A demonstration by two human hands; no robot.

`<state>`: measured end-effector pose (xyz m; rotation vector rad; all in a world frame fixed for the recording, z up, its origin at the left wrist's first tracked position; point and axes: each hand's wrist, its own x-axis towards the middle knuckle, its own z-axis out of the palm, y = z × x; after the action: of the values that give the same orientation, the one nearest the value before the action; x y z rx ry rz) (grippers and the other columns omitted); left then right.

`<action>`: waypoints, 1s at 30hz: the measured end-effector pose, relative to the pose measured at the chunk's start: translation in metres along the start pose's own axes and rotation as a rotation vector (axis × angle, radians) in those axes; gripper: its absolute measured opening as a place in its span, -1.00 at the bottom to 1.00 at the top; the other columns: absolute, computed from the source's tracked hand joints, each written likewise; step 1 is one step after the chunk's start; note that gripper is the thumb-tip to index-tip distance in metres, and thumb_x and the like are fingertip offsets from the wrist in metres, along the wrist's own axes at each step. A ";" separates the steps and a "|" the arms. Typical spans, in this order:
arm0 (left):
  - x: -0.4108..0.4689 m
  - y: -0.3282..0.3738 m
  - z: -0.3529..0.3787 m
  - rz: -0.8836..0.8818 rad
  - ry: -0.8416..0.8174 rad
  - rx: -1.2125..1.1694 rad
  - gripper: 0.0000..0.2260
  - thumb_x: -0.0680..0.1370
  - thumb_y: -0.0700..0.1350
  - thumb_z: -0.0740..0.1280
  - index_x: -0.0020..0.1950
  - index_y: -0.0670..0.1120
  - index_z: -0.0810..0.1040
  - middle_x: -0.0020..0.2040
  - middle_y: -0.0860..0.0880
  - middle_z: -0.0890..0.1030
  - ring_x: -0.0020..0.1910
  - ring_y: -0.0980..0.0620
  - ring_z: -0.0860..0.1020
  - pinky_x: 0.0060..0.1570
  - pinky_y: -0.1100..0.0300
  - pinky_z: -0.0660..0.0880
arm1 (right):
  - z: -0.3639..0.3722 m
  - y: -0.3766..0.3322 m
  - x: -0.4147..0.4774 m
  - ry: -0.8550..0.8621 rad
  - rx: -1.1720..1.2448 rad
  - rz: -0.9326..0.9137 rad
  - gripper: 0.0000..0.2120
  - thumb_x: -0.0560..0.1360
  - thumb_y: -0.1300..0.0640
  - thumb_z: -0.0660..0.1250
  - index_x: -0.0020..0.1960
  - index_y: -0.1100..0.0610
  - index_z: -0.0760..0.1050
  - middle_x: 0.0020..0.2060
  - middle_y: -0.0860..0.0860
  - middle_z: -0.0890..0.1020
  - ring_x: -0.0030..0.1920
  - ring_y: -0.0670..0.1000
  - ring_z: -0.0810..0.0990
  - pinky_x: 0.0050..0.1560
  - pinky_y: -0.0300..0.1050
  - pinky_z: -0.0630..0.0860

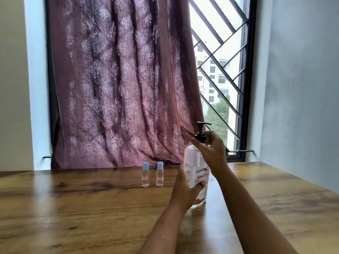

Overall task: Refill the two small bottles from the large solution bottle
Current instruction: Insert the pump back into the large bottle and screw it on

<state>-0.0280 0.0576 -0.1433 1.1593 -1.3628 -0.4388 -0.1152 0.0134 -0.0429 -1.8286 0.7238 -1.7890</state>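
The large solution bottle (pixel 194 158) stands upright on the tabletop (pixel 91 208), right of centre, long axis vertical. The left hand (pixel 185 191) wraps round its lower body, steadying it. The right hand (pixel 211 151) curls its fingers round the black pump (pixel 200 133) collar on top, and looks set to unscrew it. To the left, well clear, stand one small bottle (pixel 159 174) and its twin (pixel 145 175), upright with blue caps on. Nothing lies between.

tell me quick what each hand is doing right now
Left hand: grips the large solution bottle by its body.
Right hand: pinches the bottle's black pump collar.
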 end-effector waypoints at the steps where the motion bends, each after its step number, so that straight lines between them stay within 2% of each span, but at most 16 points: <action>1: -0.001 0.000 0.001 0.005 -0.006 0.018 -0.37 0.44 -0.11 0.44 0.39 0.05 0.16 0.26 0.01 0.48 0.22 0.03 0.49 0.17 0.16 0.45 | -0.001 -0.001 0.000 0.075 -0.046 0.003 -0.64 0.27 0.05 0.55 -0.06 0.10 0.45 -0.16 0.02 0.62 -0.16 0.01 0.60 -0.11 -0.07 0.51; 3: -0.002 0.000 0.002 0.015 -0.010 0.036 -0.36 0.42 -0.08 0.44 0.38 0.09 0.16 0.25 0.01 0.50 0.21 0.03 0.50 0.19 0.11 0.48 | -0.002 -0.003 -0.001 0.133 -0.080 0.020 -0.55 0.23 0.03 0.57 -0.07 0.07 0.36 -0.15 0.02 0.55 -0.15 0.04 0.54 -0.13 -0.08 0.47; 5: -0.002 -0.001 0.002 0.007 -0.006 0.030 -0.35 0.42 -0.09 0.45 0.38 0.08 0.16 0.26 0.00 0.50 0.21 0.03 0.51 0.19 0.10 0.47 | -0.003 -0.004 -0.002 0.055 -0.055 0.026 -0.49 0.23 -0.04 0.56 0.01 0.02 0.33 -0.06 0.02 0.50 -0.06 0.03 0.51 -0.07 -0.08 0.46; 7: -0.002 -0.001 0.000 0.004 0.003 0.011 -0.36 0.43 -0.13 0.45 0.39 0.06 0.17 0.27 0.01 0.49 0.19 0.06 0.50 0.17 0.14 0.45 | -0.002 -0.002 -0.002 -0.086 0.040 0.064 -0.54 0.32 -0.06 0.49 0.13 -0.01 0.37 0.03 0.01 0.52 0.03 0.00 0.52 0.03 -0.07 0.47; 9: -0.001 0.000 -0.002 0.006 0.016 -0.013 -0.39 0.44 -0.15 0.44 0.37 0.06 0.18 0.26 0.02 0.48 0.15 0.13 0.49 0.18 0.15 0.45 | -0.002 -0.004 0.000 -0.191 0.245 0.148 -0.70 0.50 0.11 0.33 0.21 0.14 0.45 0.00 0.05 0.58 0.01 0.03 0.54 0.08 -0.03 0.44; 11: -0.002 0.001 -0.002 0.006 0.006 -0.030 -0.40 0.45 -0.17 0.43 0.37 0.06 0.18 0.24 0.05 0.47 0.12 0.19 0.48 0.17 0.17 0.46 | -0.005 -0.006 0.001 -0.209 0.363 0.173 -0.75 0.54 0.27 0.21 0.20 0.27 0.48 -0.04 0.13 0.60 -0.03 0.07 0.55 0.07 -0.04 0.44; 14: -0.003 0.001 -0.001 -0.001 -0.003 -0.023 -0.38 0.44 -0.12 0.43 0.37 0.11 0.16 0.26 0.06 0.46 0.17 0.15 0.49 0.13 0.20 0.45 | -0.010 -0.007 0.000 -0.154 0.285 0.094 -0.79 0.45 0.31 0.35 0.09 0.24 0.52 -0.11 0.13 0.63 -0.12 0.04 0.59 -0.02 -0.11 0.53; 16: -0.003 0.001 0.001 0.009 -0.006 0.008 -0.38 0.41 -0.10 0.44 0.33 0.14 0.17 0.27 0.03 0.48 0.22 0.06 0.49 0.15 0.16 0.47 | -0.011 -0.006 -0.002 -0.072 0.218 0.093 -0.72 0.33 0.23 0.50 -0.04 0.09 0.48 -0.18 0.06 0.63 -0.16 0.03 0.60 -0.08 -0.08 0.56; 18: -0.004 0.002 0.001 0.019 -0.016 0.025 -0.38 0.41 -0.11 0.44 0.33 0.13 0.17 0.26 0.02 0.48 0.22 0.06 0.49 0.11 0.21 0.46 | -0.011 -0.005 -0.003 0.005 0.156 0.074 -0.62 0.25 0.17 0.57 -0.11 0.02 0.39 -0.23 -0.02 0.56 -0.20 0.01 0.54 -0.12 -0.05 0.53; 21: -0.004 0.003 0.000 0.012 -0.014 0.002 -0.36 0.43 -0.16 0.44 0.38 0.08 0.16 0.28 0.01 0.47 0.19 0.08 0.48 0.01 0.36 0.42 | -0.008 -0.007 -0.005 -0.076 0.097 0.062 -0.55 0.29 0.07 0.53 0.06 -0.03 0.37 -0.03 -0.02 0.51 -0.06 -0.03 0.51 -0.04 -0.14 0.50; 23: -0.004 0.003 -0.002 0.004 -0.004 -0.033 -0.37 0.45 -0.17 0.43 0.38 0.07 0.16 0.27 0.01 0.47 0.16 0.13 0.48 -0.04 0.42 0.39 | -0.006 -0.008 -0.004 -0.205 0.179 0.112 -0.61 0.43 0.07 0.41 0.21 0.03 0.40 0.08 0.02 0.53 0.04 -0.01 0.53 0.04 -0.13 0.48; 26: -0.004 0.002 -0.003 -0.009 0.005 -0.069 -0.41 0.45 -0.18 0.43 0.33 0.11 0.17 0.27 0.01 0.47 0.10 0.20 0.49 0.00 0.38 0.40 | -0.008 -0.009 -0.003 -0.250 0.374 0.179 -0.74 0.54 0.27 0.23 0.21 0.27 0.47 -0.05 0.12 0.59 -0.04 0.07 0.55 0.02 -0.09 0.46; 30: -0.003 0.001 -0.001 -0.005 -0.009 -0.057 -0.38 0.44 -0.16 0.44 0.36 0.10 0.17 0.28 0.00 0.47 0.16 0.12 0.49 0.08 0.26 0.46 | -0.012 -0.007 -0.003 -0.137 0.228 0.081 -0.75 0.43 0.27 0.39 0.10 0.26 0.51 -0.15 0.15 0.63 -0.14 0.05 0.58 -0.04 -0.06 0.53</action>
<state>-0.0278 0.0604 -0.1439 1.1153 -1.3468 -0.4841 -0.1269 0.0205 -0.0403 -1.7252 0.5117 -1.6053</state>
